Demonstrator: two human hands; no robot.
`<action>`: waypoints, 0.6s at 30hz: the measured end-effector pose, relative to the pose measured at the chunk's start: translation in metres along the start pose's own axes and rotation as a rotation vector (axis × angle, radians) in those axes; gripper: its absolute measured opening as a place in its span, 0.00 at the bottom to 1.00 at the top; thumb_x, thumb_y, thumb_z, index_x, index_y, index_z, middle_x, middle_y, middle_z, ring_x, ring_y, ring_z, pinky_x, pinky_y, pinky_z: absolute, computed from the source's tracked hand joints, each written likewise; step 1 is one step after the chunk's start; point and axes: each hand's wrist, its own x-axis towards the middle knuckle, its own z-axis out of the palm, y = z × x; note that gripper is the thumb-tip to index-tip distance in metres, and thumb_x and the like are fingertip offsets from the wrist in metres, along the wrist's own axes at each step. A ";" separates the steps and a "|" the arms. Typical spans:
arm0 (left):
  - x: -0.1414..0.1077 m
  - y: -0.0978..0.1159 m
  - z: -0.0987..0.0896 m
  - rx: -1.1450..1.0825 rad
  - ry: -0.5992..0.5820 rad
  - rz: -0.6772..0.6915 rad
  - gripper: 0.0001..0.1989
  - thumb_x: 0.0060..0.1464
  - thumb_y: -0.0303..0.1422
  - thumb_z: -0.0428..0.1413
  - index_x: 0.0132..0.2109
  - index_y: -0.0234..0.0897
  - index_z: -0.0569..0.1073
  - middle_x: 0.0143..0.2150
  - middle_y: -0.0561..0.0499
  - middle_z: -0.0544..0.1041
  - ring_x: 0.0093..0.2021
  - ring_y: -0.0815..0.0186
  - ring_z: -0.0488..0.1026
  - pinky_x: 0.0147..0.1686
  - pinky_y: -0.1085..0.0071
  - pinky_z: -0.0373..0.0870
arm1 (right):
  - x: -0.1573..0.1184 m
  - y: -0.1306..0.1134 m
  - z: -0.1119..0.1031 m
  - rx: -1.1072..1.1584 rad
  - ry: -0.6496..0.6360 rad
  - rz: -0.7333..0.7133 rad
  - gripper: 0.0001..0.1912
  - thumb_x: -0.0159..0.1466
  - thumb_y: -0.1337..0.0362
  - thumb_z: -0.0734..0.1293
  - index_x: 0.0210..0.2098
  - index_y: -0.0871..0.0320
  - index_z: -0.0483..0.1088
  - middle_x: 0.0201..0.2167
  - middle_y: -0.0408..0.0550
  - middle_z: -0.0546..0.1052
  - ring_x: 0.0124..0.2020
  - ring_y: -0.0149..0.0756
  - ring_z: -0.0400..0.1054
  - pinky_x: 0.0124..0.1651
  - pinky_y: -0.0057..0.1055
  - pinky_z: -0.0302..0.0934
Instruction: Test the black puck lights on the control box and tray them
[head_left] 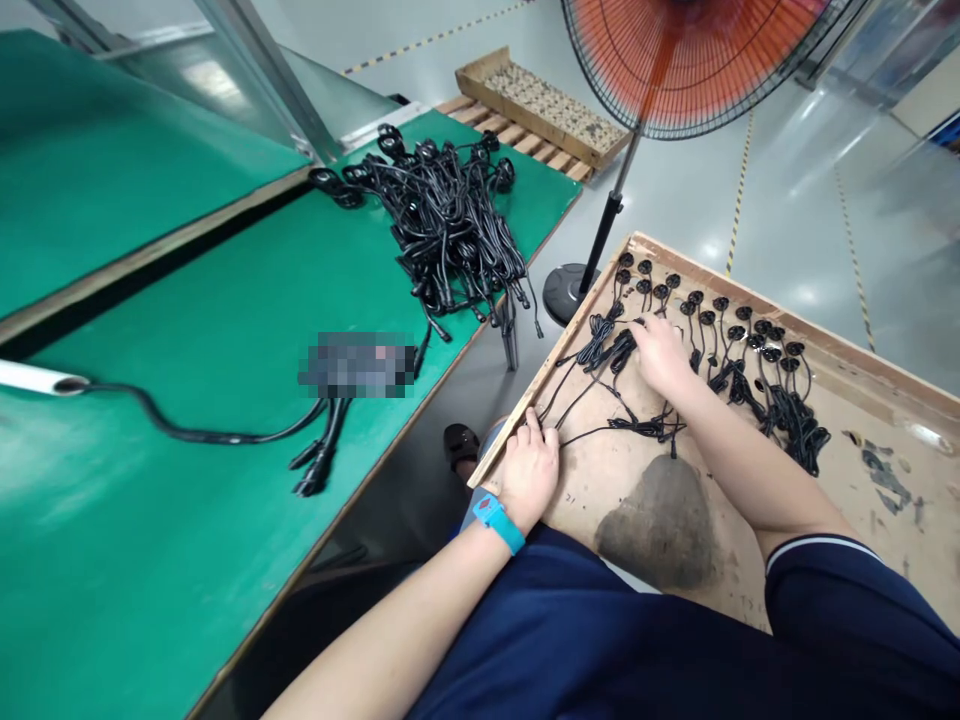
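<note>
Black cables with round ends (739,333) lie in rows inside a shallow wooden tray (889,440). My right hand (660,352) reaches over a bundled cable (621,350) near the tray's upper left, its fingertips bent down on the black cord; its exact hold is hard to make out. Another cable bundle (596,340) lies just left of it. At the tray's left edge, my left hand (531,462) has its fingers curled over thin cable ends, and what is under them is partly hidden. A blue band circles the left wrist.
A green table (225,560) on the left bears a large pile of black cables (450,215), a blurred-out dark item (356,365) and a white tube (37,378). An orange fan (697,50) stands behind, near a box on a pallet (540,105).
</note>
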 end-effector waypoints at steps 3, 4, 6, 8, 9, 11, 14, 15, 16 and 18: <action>-0.014 -0.008 -0.006 -0.098 0.058 0.002 0.13 0.67 0.34 0.50 0.53 0.30 0.71 0.64 0.27 0.68 0.51 0.47 0.72 0.50 0.51 0.71 | -0.018 -0.041 0.011 0.181 0.024 -0.187 0.17 0.69 0.68 0.61 0.55 0.61 0.73 0.54 0.60 0.74 0.53 0.51 0.63 0.56 0.48 0.57; -0.022 -0.013 -0.008 -0.143 0.075 0.015 0.15 0.67 0.35 0.50 0.55 0.30 0.70 0.60 0.29 0.70 0.51 0.48 0.72 0.50 0.51 0.71 | -0.028 -0.057 0.017 0.250 -0.015 -0.279 0.14 0.70 0.65 0.62 0.52 0.60 0.75 0.50 0.57 0.76 0.51 0.49 0.64 0.55 0.47 0.57; -0.039 -0.022 -0.010 -0.224 0.078 0.054 0.17 0.67 0.38 0.51 0.57 0.32 0.69 0.51 0.34 0.73 0.48 0.50 0.72 0.48 0.53 0.73 | -0.049 -0.086 0.029 0.351 -0.107 -0.446 0.12 0.72 0.58 0.65 0.46 0.58 0.76 0.44 0.54 0.78 0.49 0.46 0.65 0.54 0.45 0.57; -0.052 -0.030 -0.009 -0.258 0.050 0.078 0.18 0.67 0.39 0.52 0.58 0.33 0.70 0.46 0.38 0.72 0.45 0.52 0.73 0.45 0.55 0.74 | -0.067 -0.107 0.041 0.399 -0.153 -0.536 0.13 0.71 0.54 0.67 0.44 0.58 0.76 0.44 0.53 0.78 0.50 0.45 0.65 0.55 0.44 0.56; -0.056 -0.032 -0.006 -0.253 0.031 0.080 0.18 0.67 0.38 0.53 0.58 0.32 0.70 0.45 0.39 0.72 0.44 0.53 0.73 0.44 0.56 0.74 | -0.073 -0.114 0.046 0.407 -0.163 -0.547 0.13 0.70 0.54 0.68 0.43 0.58 0.76 0.44 0.53 0.78 0.50 0.45 0.65 0.55 0.43 0.55; -0.060 -0.035 0.000 -0.213 -0.003 0.067 0.15 0.67 0.35 0.52 0.56 0.31 0.71 0.44 0.39 0.74 0.43 0.53 0.74 0.43 0.57 0.75 | -0.079 -0.120 0.054 0.401 -0.168 -0.527 0.12 0.69 0.55 0.70 0.42 0.58 0.75 0.44 0.53 0.77 0.50 0.45 0.64 0.55 0.43 0.55; -0.057 -0.034 0.009 -0.153 -0.047 0.020 0.14 0.67 0.29 0.49 0.54 0.29 0.73 0.41 0.40 0.76 0.38 0.55 0.77 0.40 0.59 0.76 | -0.076 -0.117 0.058 0.359 -0.176 -0.483 0.09 0.68 0.58 0.70 0.39 0.58 0.74 0.41 0.52 0.76 0.49 0.46 0.64 0.54 0.43 0.56; -0.056 -0.034 0.011 -0.142 -0.056 -0.005 0.14 0.67 0.27 0.48 0.55 0.28 0.72 0.40 0.40 0.76 0.37 0.55 0.77 0.38 0.60 0.76 | -0.074 -0.115 0.058 0.345 -0.183 -0.472 0.09 0.68 0.58 0.70 0.37 0.58 0.73 0.40 0.52 0.75 0.48 0.46 0.64 0.53 0.43 0.57; -0.055 -0.033 0.012 -0.134 -0.063 -0.033 0.15 0.66 0.26 0.47 0.56 0.27 0.71 0.39 0.40 0.76 0.35 0.56 0.77 0.36 0.61 0.76 | -0.072 -0.114 0.057 0.334 -0.193 -0.463 0.09 0.67 0.58 0.70 0.36 0.58 0.73 0.40 0.52 0.75 0.48 0.46 0.64 0.53 0.43 0.57; -0.053 -0.032 0.011 -0.126 -0.076 -0.088 0.17 0.65 0.24 0.47 0.58 0.26 0.70 0.37 0.41 0.77 0.34 0.57 0.78 0.34 0.63 0.75 | -0.070 -0.114 0.055 0.328 -0.200 -0.445 0.08 0.67 0.59 0.70 0.35 0.57 0.72 0.40 0.53 0.75 0.49 0.48 0.64 0.53 0.44 0.58</action>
